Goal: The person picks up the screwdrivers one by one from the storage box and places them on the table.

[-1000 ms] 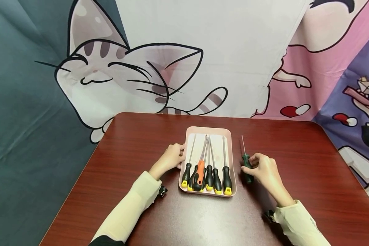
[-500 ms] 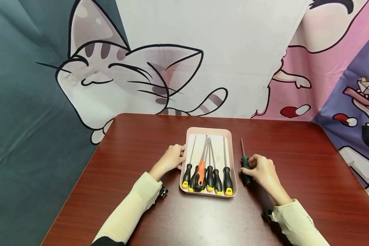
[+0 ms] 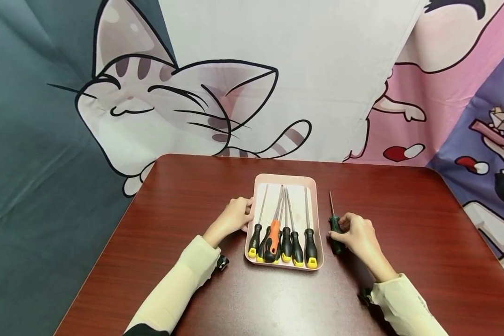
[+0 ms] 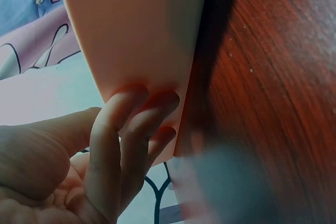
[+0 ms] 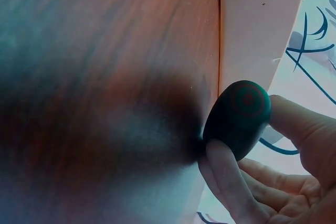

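On the table lies a pink tray [image 3: 284, 178] holding several screwdrivers. Most have black handles with yellow ends [image 3: 311, 247]; one on top has an orange and black handle [image 3: 273, 240]. My left hand [image 3: 234, 214] is at the tray's left side, its fingertips resting on the outer wall [image 4: 136, 30]. Just right of the tray, my right hand [image 3: 358, 233] pinches the dark green handle of a screwdriver [image 3: 335, 229] between thumb and fingers. Its shaft points away from me, roughly parallel to the tray. The right wrist view shows the rounded handle end [image 5: 239, 119].
The brown wooden table [image 3: 193, 182] extends around the tray on all sides. Behind its far edge hangs a cloth backdrop [image 3: 319, 70] with cartoon cats. A dark device [image 3: 222, 262] sits at the left wrist.
My right hand and the green screwdriver have shifted slightly toward me along the tray's right side. The left hand and the tray have stayed in place.
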### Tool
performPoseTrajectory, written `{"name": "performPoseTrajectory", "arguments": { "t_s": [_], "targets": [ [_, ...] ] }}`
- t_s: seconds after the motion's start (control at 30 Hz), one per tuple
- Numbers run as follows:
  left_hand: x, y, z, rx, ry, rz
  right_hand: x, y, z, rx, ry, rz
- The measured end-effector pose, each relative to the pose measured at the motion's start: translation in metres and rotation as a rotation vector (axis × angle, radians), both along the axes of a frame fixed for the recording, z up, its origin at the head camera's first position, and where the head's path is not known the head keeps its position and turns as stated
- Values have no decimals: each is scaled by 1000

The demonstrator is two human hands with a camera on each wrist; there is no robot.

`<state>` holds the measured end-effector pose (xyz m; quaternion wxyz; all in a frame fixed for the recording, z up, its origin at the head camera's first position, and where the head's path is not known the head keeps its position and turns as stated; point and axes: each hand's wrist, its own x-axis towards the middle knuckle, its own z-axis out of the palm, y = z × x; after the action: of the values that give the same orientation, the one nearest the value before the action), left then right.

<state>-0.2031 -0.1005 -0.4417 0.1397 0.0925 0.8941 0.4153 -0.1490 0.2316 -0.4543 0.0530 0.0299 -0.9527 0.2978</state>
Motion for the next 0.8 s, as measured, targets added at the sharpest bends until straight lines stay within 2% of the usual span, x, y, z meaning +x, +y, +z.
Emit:
{"name": "performPoseTrajectory", "arguments": {
  "t_s": [0.27,0.43,0.8],
  "targets": [
    [1,-1,-1,-5,12,-6,0,-1,-5,13,3,22],
    [-1,0,0,-8,22,-19,1,-2,-2,16,2,20],
    [-2,0,-1,-13,15,-2,0,-1,1,30,-3,33]
  ]
}}
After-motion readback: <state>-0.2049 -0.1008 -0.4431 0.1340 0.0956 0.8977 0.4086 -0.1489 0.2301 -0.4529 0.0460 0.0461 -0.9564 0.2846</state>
